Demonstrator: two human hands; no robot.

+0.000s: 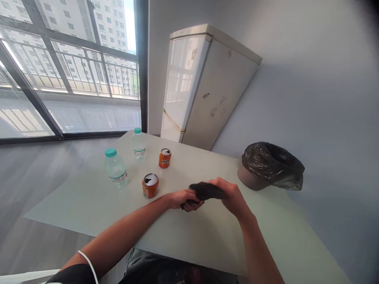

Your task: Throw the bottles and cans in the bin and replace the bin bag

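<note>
A dark bundle that looks like a folded black plastic bag (209, 191) is stretched between my two hands above the table; motion blurs it. My left hand (189, 199) is closed around its left end, where a bit of black shows below the fingers. At the other end, my right hand (229, 193) grips it with bent fingers, the fingertips partly hidden. Left of my left hand stands an opened orange soda can (150, 186). Farther back is a second opened orange can (165, 158). Both are upright.
Two clear plastic bottles with teal caps, one nearer (117, 171) and one farther (139, 146), stand on the white table (89, 205). At right, a bin (251, 177) lined with a black bag (260, 159) stands near the wall. A fridge (213, 90) is beyond the table.
</note>
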